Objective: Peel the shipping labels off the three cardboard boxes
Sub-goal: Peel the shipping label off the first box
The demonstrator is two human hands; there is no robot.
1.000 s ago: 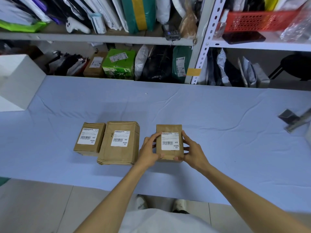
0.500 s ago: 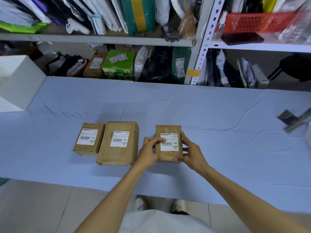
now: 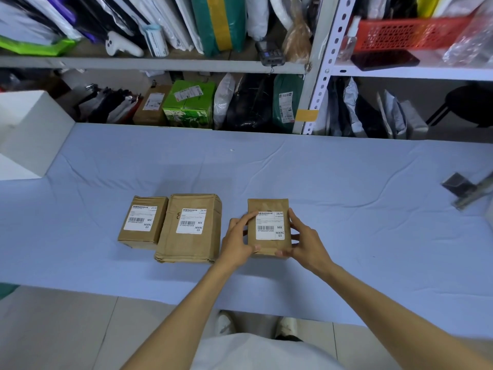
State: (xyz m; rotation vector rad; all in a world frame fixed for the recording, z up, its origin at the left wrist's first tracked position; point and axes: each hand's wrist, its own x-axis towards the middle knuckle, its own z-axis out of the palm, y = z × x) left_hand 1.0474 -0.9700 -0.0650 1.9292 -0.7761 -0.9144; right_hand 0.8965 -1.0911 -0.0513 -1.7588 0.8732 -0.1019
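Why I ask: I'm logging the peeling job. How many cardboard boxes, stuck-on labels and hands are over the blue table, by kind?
Cardboard boxes: 3 (left box, middle box, right box)
Labels, one on each box: 3
Hands: 2 (left hand, right hand, both holding the right box)
Total: 8

Small left box [image 3: 136,237], larger middle box [image 3: 186,245] just beside it, right box [image 3: 268,205] apart, white barcode labels [image 3: 190,221] flat on all three tops.

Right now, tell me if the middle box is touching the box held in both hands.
Apart. The head view shows blue cloth and the left hand between the middle box and the held box.
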